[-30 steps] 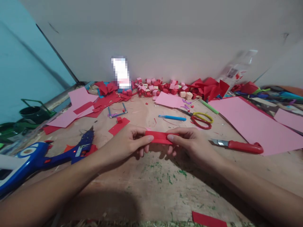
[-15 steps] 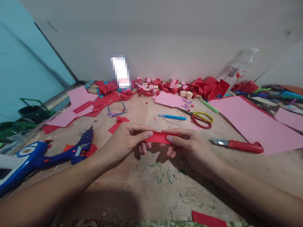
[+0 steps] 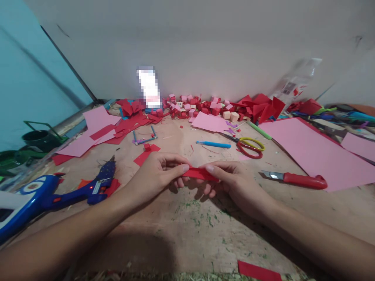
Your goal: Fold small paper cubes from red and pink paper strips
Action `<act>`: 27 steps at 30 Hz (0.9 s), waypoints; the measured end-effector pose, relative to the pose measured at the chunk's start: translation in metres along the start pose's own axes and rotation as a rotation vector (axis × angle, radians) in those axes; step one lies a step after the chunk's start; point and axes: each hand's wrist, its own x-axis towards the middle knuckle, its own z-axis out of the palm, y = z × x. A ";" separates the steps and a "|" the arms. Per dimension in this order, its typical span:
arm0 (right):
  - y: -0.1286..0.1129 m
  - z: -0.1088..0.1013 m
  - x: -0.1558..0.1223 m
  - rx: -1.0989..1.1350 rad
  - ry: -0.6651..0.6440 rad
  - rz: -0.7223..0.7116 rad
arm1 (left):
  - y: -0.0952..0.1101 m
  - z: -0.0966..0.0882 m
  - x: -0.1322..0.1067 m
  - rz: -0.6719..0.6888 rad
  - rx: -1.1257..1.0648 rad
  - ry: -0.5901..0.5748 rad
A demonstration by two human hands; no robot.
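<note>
Between my two hands a narrow red paper strip (image 3: 199, 173) is stretched above the table. My left hand (image 3: 165, 170) is closed on its left end, thumb on top and fingers beneath. The right end is pinched by my right hand (image 3: 227, 177), with the thumb lying along the strip. Part of the strip is hidden under the fingers. Just beyond the hands lie a blue pen-like tool (image 3: 213, 144) and scissors (image 3: 249, 147) with yellow and red handles. A red-handled utility knife (image 3: 295, 179) rests right of my right hand.
A blue glue gun (image 3: 102, 179) lies by my left forearm. Pink sheets (image 3: 316, 152) spread at right. Small red and pink paper cubes (image 3: 199, 107) line the wall, with a bright blurred screen (image 3: 149, 88) and a plastic bottle (image 3: 295, 88). Another red strip (image 3: 259, 270) lies at the front edge.
The red strip looks narrower toward me, its long edge folded or tilted. My right thumb has shifted slightly on it; both hands keep hold of it.
</note>
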 end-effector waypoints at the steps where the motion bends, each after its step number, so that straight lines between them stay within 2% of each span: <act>1: 0.000 0.001 0.000 -0.010 0.007 0.001 | 0.001 0.001 -0.001 0.014 0.025 0.007; 5: 0.000 0.002 -0.001 -0.033 0.041 0.006 | 0.002 0.002 -0.002 0.044 0.035 -0.001; 12: -0.003 0.005 -0.003 -0.092 0.044 -0.017 | -0.005 0.001 0.001 -0.009 0.032 -0.183; 21: -0.002 0.003 -0.004 -0.183 0.032 -0.052 | -0.001 0.000 0.001 -0.023 0.053 -0.126; 27: -0.004 0.001 -0.003 -0.164 0.007 -0.005 | -0.001 -0.001 -0.001 -0.004 0.093 -0.151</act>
